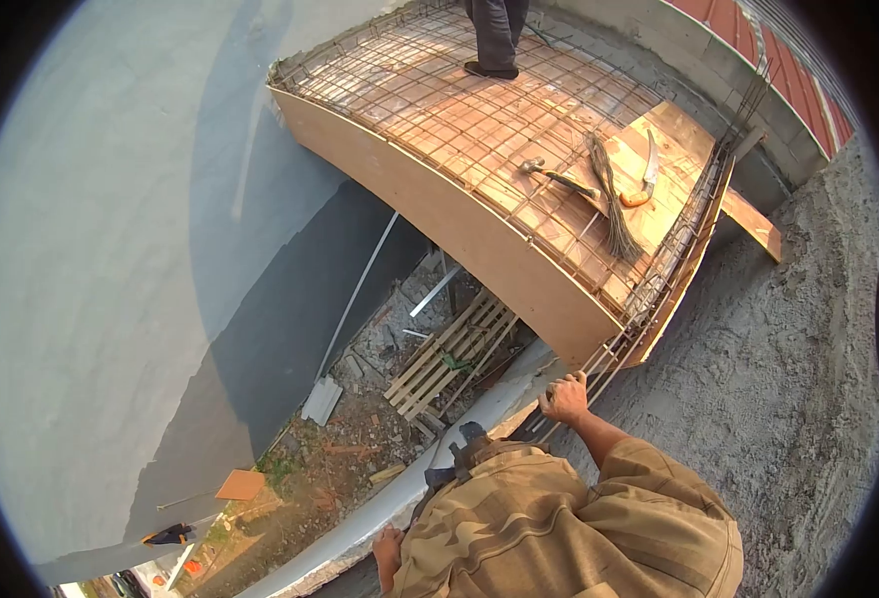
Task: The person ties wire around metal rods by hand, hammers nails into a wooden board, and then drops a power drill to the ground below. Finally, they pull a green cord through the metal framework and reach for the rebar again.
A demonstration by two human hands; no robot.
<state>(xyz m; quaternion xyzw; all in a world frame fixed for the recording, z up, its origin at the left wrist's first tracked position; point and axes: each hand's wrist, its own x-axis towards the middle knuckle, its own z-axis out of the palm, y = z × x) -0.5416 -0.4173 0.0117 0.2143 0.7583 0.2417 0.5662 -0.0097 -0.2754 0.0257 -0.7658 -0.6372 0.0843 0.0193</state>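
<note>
Near the lower corner of the plywood formwork (439, 214), my right hand (563, 399) is closed around steel rebar ends (609, 367) that stick out past the form. Lower left, my left hand (388, 548) rests with curled fingers on the concrete wall edge (332, 570). It is partly hidden by my sleeve and body. On the rebar grid (430, 125) lie a claw hammer (559, 179), a bundle of tie wire (611, 204) and a curved handsaw (644, 174) with an orange handle, all beyond my right hand.
Another person's legs (496, 35) stand on the rebar at the top. Below the wall edge is a drop to rubble ground (360, 439) with a wooden pallet (451, 354). Rough grey concrete (758, 379) slopes on the right, and a plank (751, 224) juts out there.
</note>
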